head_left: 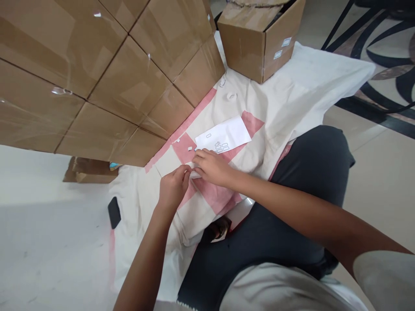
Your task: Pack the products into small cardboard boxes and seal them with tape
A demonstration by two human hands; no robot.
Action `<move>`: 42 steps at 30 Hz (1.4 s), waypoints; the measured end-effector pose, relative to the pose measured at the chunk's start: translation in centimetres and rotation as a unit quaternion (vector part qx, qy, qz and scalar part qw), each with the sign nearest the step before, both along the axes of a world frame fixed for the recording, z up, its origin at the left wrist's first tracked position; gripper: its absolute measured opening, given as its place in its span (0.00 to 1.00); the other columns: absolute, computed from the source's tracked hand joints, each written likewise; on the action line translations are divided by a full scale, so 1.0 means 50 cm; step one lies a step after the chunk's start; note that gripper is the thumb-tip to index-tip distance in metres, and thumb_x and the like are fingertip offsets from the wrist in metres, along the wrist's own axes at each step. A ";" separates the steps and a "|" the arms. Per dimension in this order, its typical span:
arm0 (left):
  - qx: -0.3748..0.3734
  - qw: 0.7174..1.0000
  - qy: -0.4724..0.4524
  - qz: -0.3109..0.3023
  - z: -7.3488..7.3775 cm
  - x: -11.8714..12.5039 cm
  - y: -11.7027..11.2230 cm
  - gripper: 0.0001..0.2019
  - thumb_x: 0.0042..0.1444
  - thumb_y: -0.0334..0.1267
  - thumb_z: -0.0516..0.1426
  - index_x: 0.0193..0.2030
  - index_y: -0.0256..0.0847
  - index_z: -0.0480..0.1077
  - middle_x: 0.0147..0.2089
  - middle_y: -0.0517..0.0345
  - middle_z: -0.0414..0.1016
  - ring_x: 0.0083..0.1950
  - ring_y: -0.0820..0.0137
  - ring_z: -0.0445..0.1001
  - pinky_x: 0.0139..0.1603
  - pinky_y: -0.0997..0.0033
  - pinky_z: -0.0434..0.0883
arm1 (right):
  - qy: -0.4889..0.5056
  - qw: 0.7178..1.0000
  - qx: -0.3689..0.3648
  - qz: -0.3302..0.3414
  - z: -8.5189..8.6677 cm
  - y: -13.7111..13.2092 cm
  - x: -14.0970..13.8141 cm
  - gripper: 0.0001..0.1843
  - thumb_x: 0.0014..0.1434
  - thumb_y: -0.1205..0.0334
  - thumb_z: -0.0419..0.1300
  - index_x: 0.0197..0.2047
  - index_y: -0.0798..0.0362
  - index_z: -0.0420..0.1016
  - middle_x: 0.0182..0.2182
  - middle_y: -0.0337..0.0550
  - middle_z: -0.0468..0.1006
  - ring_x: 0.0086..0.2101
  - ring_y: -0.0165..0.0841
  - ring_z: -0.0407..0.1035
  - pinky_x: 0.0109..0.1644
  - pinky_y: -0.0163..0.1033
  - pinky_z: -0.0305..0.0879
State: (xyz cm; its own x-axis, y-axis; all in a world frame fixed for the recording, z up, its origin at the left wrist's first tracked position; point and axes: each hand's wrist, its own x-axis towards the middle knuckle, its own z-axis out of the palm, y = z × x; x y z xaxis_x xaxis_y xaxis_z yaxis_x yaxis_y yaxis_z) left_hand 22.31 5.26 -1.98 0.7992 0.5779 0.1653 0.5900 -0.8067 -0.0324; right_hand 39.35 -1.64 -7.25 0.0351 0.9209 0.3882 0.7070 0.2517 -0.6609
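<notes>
My left hand [174,185] is closed in a pinch, its fingertips meeting those of my right hand [212,167] low over the cloth. The right hand's fingers are curled and pressed together too. A small white piece [195,175] shows just under the right fingers; whatever lies between the fingertips is too small to make out. Right beyond the right hand is a white sheet [223,134] with several small blue-edged rectangular labels, its near edge by the knuckles. Tiny white paper scraps [189,148] lie beside the sheet on the pink-and-white cloth [214,194].
Stacked taped cardboard boxes [119,82] rise at the left. An open carton [246,47] with two labels stands at the back right. White rings [231,96] lie near it. A black phone [114,212] rests at the cloth's left edge, near a flattened cardboard piece [94,169].
</notes>
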 end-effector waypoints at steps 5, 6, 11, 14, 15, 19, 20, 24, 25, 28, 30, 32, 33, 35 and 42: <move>-0.034 0.999 0.007 0.033 0.011 0.007 -0.003 0.09 0.67 0.42 0.54 0.48 0.42 0.72 0.25 0.65 0.72 0.24 0.74 0.68 0.27 0.76 0.57 | 0.007 1.000 -0.018 0.001 -0.003 0.005 0.001 0.08 0.67 0.66 0.56 0.46 0.59 0.75 0.48 0.53 0.73 0.48 0.40 0.66 0.49 0.44 0.63; -0.035 0.999 0.020 0.032 0.015 0.009 -0.004 0.09 0.67 0.41 0.54 0.49 0.43 0.72 0.26 0.64 0.73 0.24 0.73 0.69 0.28 0.76 0.57 | 0.005 1.000 -0.020 0.004 -0.004 0.006 0.002 0.08 0.66 0.67 0.56 0.45 0.59 0.75 0.47 0.52 0.74 0.48 0.41 0.66 0.49 0.44 0.63; 0.000 0.999 0.041 0.002 0.020 0.016 -0.005 0.09 0.66 0.36 0.54 0.47 0.45 0.75 0.35 0.60 0.82 0.30 0.70 0.76 0.30 0.73 0.61 | 0.007 1.000 -0.028 0.012 -0.002 0.008 0.006 0.07 0.65 0.69 0.56 0.43 0.58 0.76 0.47 0.51 0.74 0.47 0.40 0.66 0.47 0.43 0.63; 0.016 0.999 0.028 -0.020 0.012 0.018 -0.007 0.10 0.67 0.34 0.52 0.45 0.43 0.75 0.39 0.57 0.83 0.33 0.69 0.78 0.31 0.72 0.63 | 0.003 1.000 -0.030 0.002 -0.002 0.007 0.005 0.08 0.65 0.70 0.56 0.43 0.58 0.76 0.47 0.51 0.74 0.48 0.41 0.67 0.47 0.43 0.63; 0.020 0.999 0.028 -0.024 0.010 0.019 -0.008 0.10 0.67 0.34 0.51 0.45 0.42 0.75 0.40 0.56 0.83 0.33 0.69 0.78 0.31 0.72 0.63 | 0.001 1.000 -0.029 -0.002 -0.003 0.007 0.004 0.08 0.65 0.70 0.56 0.43 0.58 0.76 0.48 0.50 0.74 0.48 0.41 0.67 0.47 0.43 0.63; 0.037 0.998 0.041 -0.036 0.006 0.021 -0.007 0.10 0.67 0.33 0.51 0.45 0.41 0.74 0.40 0.55 0.83 0.32 0.68 0.79 0.29 0.72 0.62 | -0.005 1.000 -0.029 -0.009 -0.005 0.008 0.002 0.08 0.66 0.70 0.55 0.43 0.58 0.76 0.48 0.51 0.74 0.47 0.40 0.67 0.46 0.43 0.63; 0.041 0.997 0.044 -0.039 0.005 0.020 -0.006 0.10 0.67 0.33 0.51 0.45 0.41 0.74 0.40 0.55 0.83 0.32 0.68 0.78 0.29 0.72 0.62 | -0.007 1.000 -0.029 -0.008 -0.005 0.009 0.002 0.08 0.66 0.69 0.55 0.43 0.58 0.76 0.48 0.51 0.74 0.48 0.40 0.67 0.47 0.43 0.63; 0.048 0.997 0.038 -0.056 0.001 0.009 0.003 0.10 0.68 0.33 0.50 0.42 0.40 0.73 0.38 0.56 0.83 0.31 0.69 0.78 0.28 0.72 0.62 | -0.013 0.999 -0.028 -0.005 -0.003 0.008 0.001 0.07 0.66 0.69 0.56 0.43 0.58 0.76 0.47 0.51 0.75 0.48 0.41 0.67 0.47 0.43 0.63; 0.046 0.997 0.033 -0.060 -0.001 0.006 0.004 0.10 0.68 0.34 0.50 0.41 0.41 0.73 0.39 0.57 0.83 0.31 0.69 0.78 0.29 0.72 0.62 | -0.013 1.000 -0.026 -0.004 -0.003 0.007 0.001 0.07 0.65 0.70 0.56 0.43 0.58 0.76 0.47 0.51 0.75 0.47 0.41 0.67 0.47 0.44 0.63; 0.043 0.997 0.028 -0.052 -0.005 0.001 0.003 0.11 0.69 0.36 0.50 0.43 0.42 0.73 0.38 0.57 0.83 0.30 0.71 0.78 0.28 0.73 0.62 | -0.010 1.000 -0.020 -0.003 -0.005 0.007 -0.001 0.07 0.65 0.70 0.57 0.43 0.58 0.76 0.47 0.51 0.75 0.47 0.41 0.67 0.47 0.44 0.63; 0.043 0.997 0.033 -0.047 -0.003 0.000 0.001 0.11 0.69 0.37 0.50 0.45 0.43 0.73 0.37 0.58 0.82 0.30 0.71 0.77 0.28 0.73 0.61 | -0.001 1.000 -0.014 -0.001 -0.010 0.009 -0.001 0.07 0.65 0.69 0.57 0.43 0.58 0.76 0.47 0.51 0.75 0.46 0.41 0.66 0.47 0.44 0.64; 0.038 0.997 0.033 -0.054 0.001 -0.003 0.002 0.11 0.69 0.37 0.50 0.47 0.44 0.74 0.39 0.58 0.83 0.31 0.71 0.78 0.29 0.74 0.62 | 0.015 1.000 -0.004 0.010 -0.016 0.012 0.000 0.06 0.64 0.68 0.58 0.43 0.58 0.76 0.46 0.50 0.75 0.46 0.41 0.66 0.49 0.45 0.64; 0.035 0.997 0.028 -0.058 0.003 -0.006 0.005 0.11 0.68 0.36 0.50 0.47 0.44 0.74 0.40 0.58 0.83 0.32 0.72 0.78 0.29 0.74 0.62 | 0.026 0.999 0.003 0.019 -0.018 0.014 0.001 0.07 0.64 0.68 0.59 0.45 0.58 0.76 0.46 0.49 0.76 0.47 0.41 0.66 0.50 0.45 0.65; 0.026 0.998 0.006 -0.059 0.006 -0.016 0.014 0.10 0.68 0.36 0.51 0.46 0.44 0.74 0.40 0.59 0.83 0.33 0.72 0.78 0.31 0.75 0.63 | 0.045 0.998 0.018 0.040 -0.022 0.016 0.000 0.10 0.64 0.68 0.60 0.49 0.56 0.76 0.49 0.48 0.76 0.49 0.41 0.65 0.52 0.45 0.64; -0.009 0.996 -0.086 -0.023 -0.017 -0.051 0.044 0.05 0.65 0.37 0.57 0.41 0.42 0.75 0.22 0.68 0.66 0.22 0.77 0.64 0.27 0.77 0.59 | 0.089 0.996 0.027 0.008 -0.024 0.018 -0.013 0.08 0.64 0.68 0.59 0.47 0.54 0.76 0.46 0.47 0.77 0.47 0.40 0.66 0.53 0.47 0.65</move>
State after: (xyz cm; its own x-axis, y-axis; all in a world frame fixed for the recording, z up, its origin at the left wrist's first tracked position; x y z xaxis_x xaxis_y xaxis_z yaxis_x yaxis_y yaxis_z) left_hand 19.74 7.47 -2.83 0.7856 0.5454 0.2921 0.5477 -0.8327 0.0816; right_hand 38.72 -0.74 -8.47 0.0939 0.8995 0.4268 0.5754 0.3008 -0.7606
